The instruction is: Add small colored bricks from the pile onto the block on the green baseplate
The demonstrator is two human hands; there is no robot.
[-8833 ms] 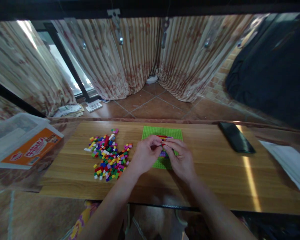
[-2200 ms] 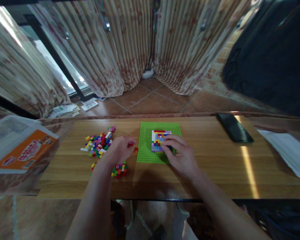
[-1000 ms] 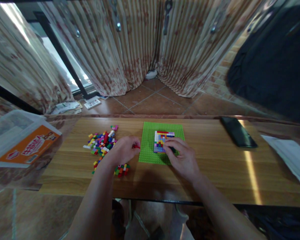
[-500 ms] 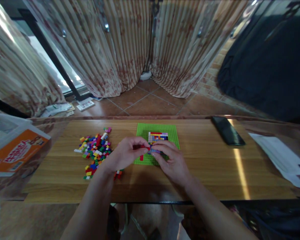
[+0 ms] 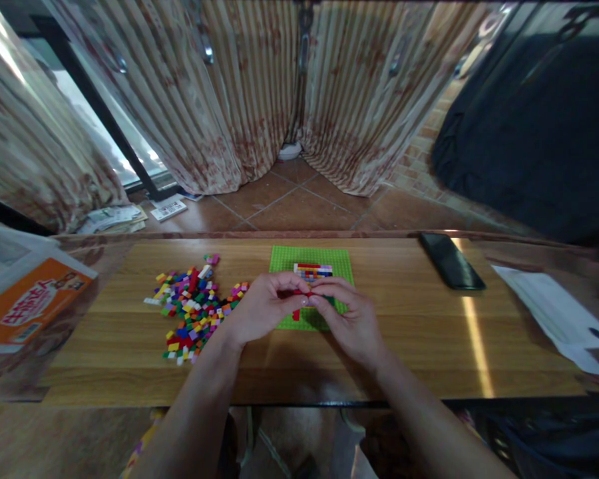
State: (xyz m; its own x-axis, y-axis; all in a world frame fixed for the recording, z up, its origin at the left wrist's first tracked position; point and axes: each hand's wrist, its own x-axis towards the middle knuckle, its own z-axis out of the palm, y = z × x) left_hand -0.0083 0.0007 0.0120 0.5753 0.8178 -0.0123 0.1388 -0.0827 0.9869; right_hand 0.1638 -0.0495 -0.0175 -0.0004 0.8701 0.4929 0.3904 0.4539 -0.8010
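My left hand (image 5: pixel 262 307) and my right hand (image 5: pixel 352 322) meet over the green baseplate (image 5: pixel 342 258), fingertips nearly touching. Small red bricks (image 5: pixel 302 292) show between the pinched fingers of both hands. Another red brick (image 5: pixel 296 315) sticks out below my left fingers and seems to be held there too. Behind the fingers, rows of coloured bricks (image 5: pixel 313 267) stand on the baseplate, with red, white, orange and blue among them. My hands hide the near part of these rows.
A pile of loose coloured bricks (image 5: pixel 192 306) lies on the wooden table (image 5: pixel 409 359) to the left. An orange and white package (image 5: pixel 34 299) sits at the far left. On the right are a black phone (image 5: pixel 452 261) and a white sheet (image 5: pixel 554 313).
My left hand has moved to the right, carrying the lower red brick along, and its fingertips now meet those of my right hand. More of the loose pile shows beside my left wrist.
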